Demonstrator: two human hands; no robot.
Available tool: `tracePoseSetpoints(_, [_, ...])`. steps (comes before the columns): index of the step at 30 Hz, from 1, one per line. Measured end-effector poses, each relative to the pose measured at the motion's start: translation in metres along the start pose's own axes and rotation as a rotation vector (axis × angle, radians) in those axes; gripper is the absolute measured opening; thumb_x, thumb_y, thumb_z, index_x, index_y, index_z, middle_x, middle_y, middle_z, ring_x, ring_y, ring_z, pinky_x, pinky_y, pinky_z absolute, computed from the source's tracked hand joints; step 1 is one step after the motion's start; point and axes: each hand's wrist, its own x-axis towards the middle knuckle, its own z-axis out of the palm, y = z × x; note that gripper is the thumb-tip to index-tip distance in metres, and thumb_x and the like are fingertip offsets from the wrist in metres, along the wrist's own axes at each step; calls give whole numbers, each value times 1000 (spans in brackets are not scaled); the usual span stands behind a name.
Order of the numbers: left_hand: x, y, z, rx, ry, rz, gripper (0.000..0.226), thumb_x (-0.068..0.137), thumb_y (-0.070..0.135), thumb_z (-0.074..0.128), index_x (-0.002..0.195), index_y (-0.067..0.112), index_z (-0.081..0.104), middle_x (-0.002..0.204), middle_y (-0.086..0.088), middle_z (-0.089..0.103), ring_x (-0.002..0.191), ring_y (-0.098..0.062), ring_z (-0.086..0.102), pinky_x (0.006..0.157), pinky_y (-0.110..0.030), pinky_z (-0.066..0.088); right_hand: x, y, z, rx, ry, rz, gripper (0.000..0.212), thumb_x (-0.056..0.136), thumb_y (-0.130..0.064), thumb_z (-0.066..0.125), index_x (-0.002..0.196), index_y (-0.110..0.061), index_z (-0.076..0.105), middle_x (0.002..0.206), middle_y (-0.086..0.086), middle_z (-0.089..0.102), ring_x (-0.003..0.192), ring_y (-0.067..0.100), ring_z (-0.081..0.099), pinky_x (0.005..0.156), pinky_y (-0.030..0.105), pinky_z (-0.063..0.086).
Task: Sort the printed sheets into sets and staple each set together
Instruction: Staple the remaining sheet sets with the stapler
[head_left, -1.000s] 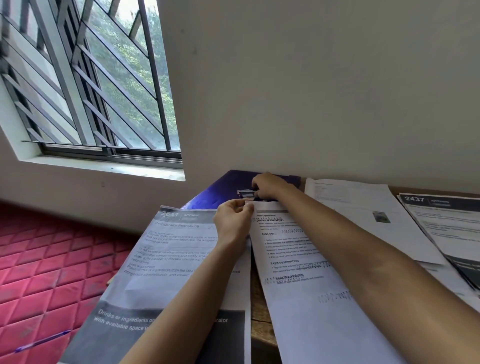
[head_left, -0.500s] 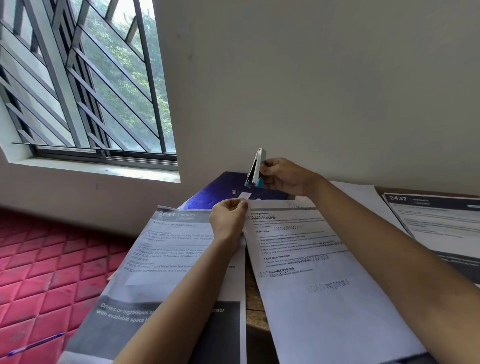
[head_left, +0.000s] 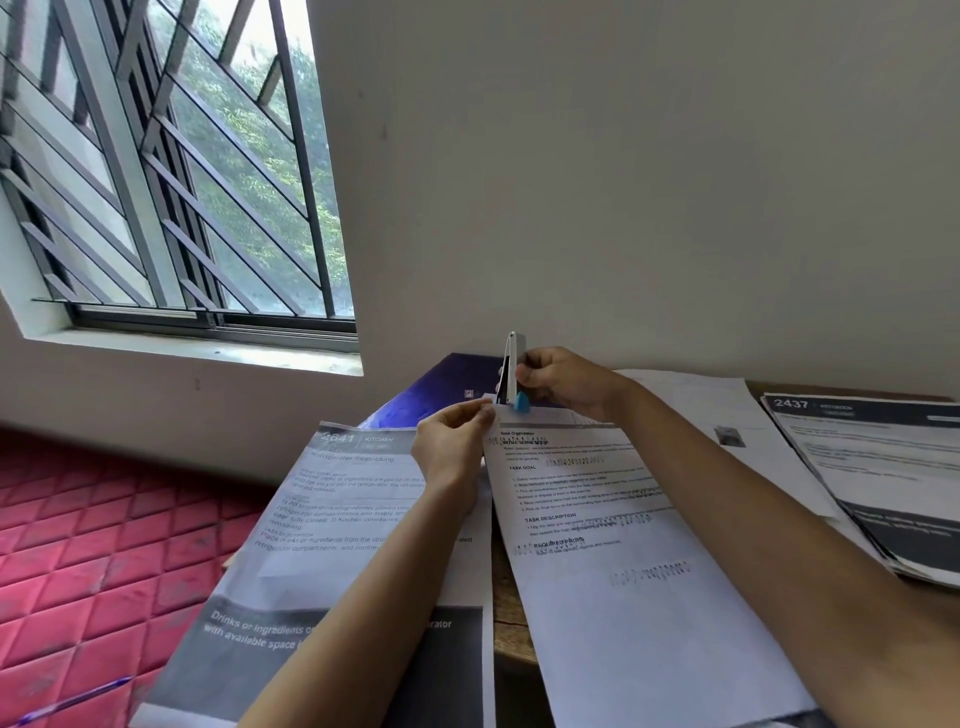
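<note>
Left grip (head_left: 452, 447) pinches the top-left corner of the set (head_left: 597, 519), flat on the desk (head_left: 506, 597), to keep sheets squared; right grip (head_left: 563, 382) holds the stapler (head_left: 514, 371) upright just above that corner, probably lining up the staple.

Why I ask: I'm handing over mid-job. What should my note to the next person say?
Left hand pinches the middle set by its top-left corner.
Right hand grips the stapler, upright just above that corner.
2641 sheet lies left, 2437 stack right.
Done: I cannot see a staple in this set.
Left: check it, staple it if needed, then sort and staple the rest.
</note>
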Motion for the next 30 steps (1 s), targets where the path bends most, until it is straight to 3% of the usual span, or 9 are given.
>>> tracePoseSetpoints(9, [0,0,1,-4,29,7,15,81,13,76,77,28,74,87,1,74,86,-18,71,84,-38,59,-3,-3,-1,-7,-6,-30,26,99,-13,46,121,-1,56,117,17,64,109,25,63,98,33,50])
tracePoseSetpoints(16, [-3,3,1,-13,13,19,10,80,14,77,83,23,75,88,-1,75,87,-19,71,82,-32,59,-3,-5,8,-46,-49,-38,15,99,-14,49,106,-7,59,100,6,65,97,16,63,91,27,51])
tracePoseSetpoints(24, [-6,4,-2,-63,-13,12,11,78,12,80,85,17,74,86,-5,75,83,-21,72,68,-22,59,-4,-3,10,-36,-71,-60,18,98,-15,50,111,-4,58,103,8,65,99,17,63,94,28,50])
tracePoseSetpoints(30, [-6,5,-2,-131,-31,-10,21,77,8,79,96,9,74,88,-7,75,81,-19,71,64,-20,58,-3,-3,11,-7,-47,-63,16,98,-14,49,110,-6,57,108,10,65,100,17,64,88,23,52])
